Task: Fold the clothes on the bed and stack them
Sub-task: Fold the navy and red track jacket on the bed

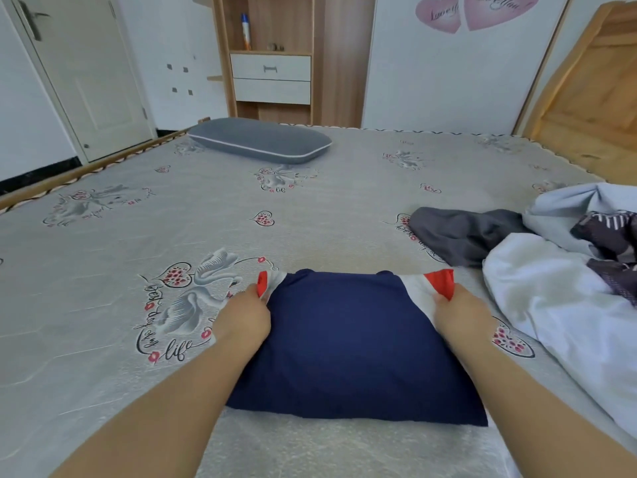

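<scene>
Navy shirt point(351, 339) before pillow point(260, 139) | left hand point(243, 320), right hand point(462, 317) pinch its far corners | fold evenly, edges aligned

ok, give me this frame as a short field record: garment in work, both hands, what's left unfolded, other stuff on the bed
garment in work: navy shirt with red-and-white sleeves, lying flat on the bed
left hand: left hand pinches the left sleeve at the far corner
right hand: right hand pinches the right sleeve at the far corner
unfolded: dark grey garment and a heap of white and pale blue clothes to the right
other: grey pillow at the far side
stack: none visible
</scene>
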